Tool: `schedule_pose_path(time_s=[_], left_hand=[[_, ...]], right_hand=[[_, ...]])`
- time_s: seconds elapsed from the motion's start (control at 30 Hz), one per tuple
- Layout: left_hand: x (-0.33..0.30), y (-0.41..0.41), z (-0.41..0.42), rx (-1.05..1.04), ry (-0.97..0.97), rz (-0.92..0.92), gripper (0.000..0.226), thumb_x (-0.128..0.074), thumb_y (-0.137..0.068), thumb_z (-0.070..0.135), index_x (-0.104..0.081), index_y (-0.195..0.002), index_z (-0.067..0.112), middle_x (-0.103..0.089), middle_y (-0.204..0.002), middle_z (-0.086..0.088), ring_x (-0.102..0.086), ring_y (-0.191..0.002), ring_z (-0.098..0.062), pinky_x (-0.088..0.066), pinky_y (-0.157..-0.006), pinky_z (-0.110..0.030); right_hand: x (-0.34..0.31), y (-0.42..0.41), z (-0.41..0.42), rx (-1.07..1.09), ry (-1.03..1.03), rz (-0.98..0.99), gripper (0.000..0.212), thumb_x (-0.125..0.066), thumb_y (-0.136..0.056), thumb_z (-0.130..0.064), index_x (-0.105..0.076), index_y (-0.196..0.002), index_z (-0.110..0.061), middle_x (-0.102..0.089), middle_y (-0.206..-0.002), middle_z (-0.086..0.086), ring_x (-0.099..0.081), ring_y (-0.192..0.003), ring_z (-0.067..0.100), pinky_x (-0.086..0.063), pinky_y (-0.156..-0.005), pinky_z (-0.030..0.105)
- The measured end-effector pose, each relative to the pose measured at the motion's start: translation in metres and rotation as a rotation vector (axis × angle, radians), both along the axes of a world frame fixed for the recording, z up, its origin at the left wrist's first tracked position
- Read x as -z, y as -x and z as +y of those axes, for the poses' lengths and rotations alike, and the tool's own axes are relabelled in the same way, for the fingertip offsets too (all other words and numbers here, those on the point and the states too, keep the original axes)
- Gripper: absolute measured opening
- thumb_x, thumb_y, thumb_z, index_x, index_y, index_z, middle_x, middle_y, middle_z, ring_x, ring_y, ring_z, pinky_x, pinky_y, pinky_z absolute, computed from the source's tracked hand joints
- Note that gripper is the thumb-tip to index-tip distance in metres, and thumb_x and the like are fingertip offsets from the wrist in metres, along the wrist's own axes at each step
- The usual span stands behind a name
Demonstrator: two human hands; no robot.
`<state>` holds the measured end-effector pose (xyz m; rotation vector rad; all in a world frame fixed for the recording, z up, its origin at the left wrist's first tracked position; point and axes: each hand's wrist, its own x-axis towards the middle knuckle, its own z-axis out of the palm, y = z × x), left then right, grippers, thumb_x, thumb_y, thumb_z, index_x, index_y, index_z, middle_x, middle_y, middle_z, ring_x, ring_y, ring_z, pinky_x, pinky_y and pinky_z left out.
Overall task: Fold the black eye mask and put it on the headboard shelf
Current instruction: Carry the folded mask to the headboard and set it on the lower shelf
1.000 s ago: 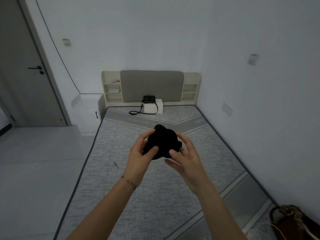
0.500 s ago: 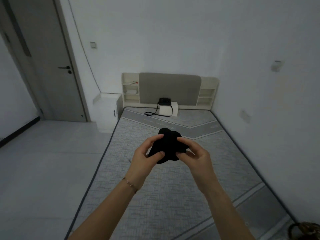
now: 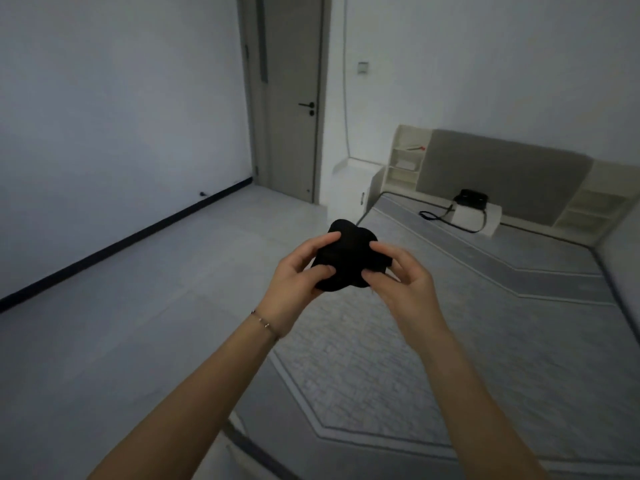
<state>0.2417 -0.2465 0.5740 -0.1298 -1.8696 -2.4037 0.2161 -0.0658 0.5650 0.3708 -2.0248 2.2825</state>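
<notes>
The black eye mask (image 3: 348,258) is bunched into a folded lump and held in the air above the near left edge of the bed. My left hand (image 3: 298,282) pinches its left side between thumb and fingers. My right hand (image 3: 401,282) grips its right side, thumb on top. The cream headboard shelf (image 3: 403,161) stands at the far end of the bed, left of the grey padded panel; a matching shelf column (image 3: 595,206) is on the right. Both hands are well short of the shelves.
The grey mattress (image 3: 450,341) stretches from me to the headboard. A black bag with a strap (image 3: 469,199) lies on a white box (image 3: 474,216) by the headboard. A white nightstand (image 3: 353,185) and a grey door (image 3: 294,98) are beyond the bed's left side.
The view has swung left, so the bed and headboard now sit to the right and the door is central. Both hands keep hold of the mask, with the right thumb pressed further onto it.
</notes>
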Motion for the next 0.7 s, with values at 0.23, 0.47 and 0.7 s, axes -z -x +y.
schedule_pose_path(time_s=[0.23,0.47,0.7], left_hand=[[0.003,-0.048,-0.128,-0.185,0.028,-0.025,0.052,-0.053,-0.091,-0.014,-0.063,-0.133,0.015,-0.061,-0.135,-0.003,-0.064,-0.122,-0.025,-0.06,-0.094,-0.041],[0.013,-0.052,-0.285,-0.263,0.075,-0.027,0.052,-0.056,-0.091,-0.012,-0.067,-0.13,0.022,-0.061,-0.136,-0.002,-0.065,-0.121,-0.024,-0.061,-0.091,-0.04],[0.009,-0.008,-0.44,-0.219,0.117,-0.038,0.053,-0.057,-0.091,-0.011,-0.068,-0.129,0.025,-0.062,-0.136,0.002,-0.065,-0.122,-0.023,-0.061,-0.09,-0.039]], right_hand=[[0.004,-0.007,-0.133,-0.198,-0.062,0.002,0.04,-0.074,-0.082,0.002,-0.073,-0.11,-0.027,-0.072,-0.119,-0.002,-0.066,-0.118,0.015,-0.057,-0.094,0.034],[0.017,0.002,-0.292,-0.284,-0.037,0.015,0.041,-0.072,-0.083,0.006,-0.072,-0.114,-0.021,-0.072,-0.119,-0.003,-0.067,-0.113,0.006,-0.058,-0.084,0.022],[0.013,0.033,-0.439,-0.25,-0.013,0.0,0.042,-0.071,-0.083,0.009,-0.07,-0.117,-0.014,-0.071,-0.118,0.001,-0.072,-0.098,0.001,-0.058,-0.074,0.017]])
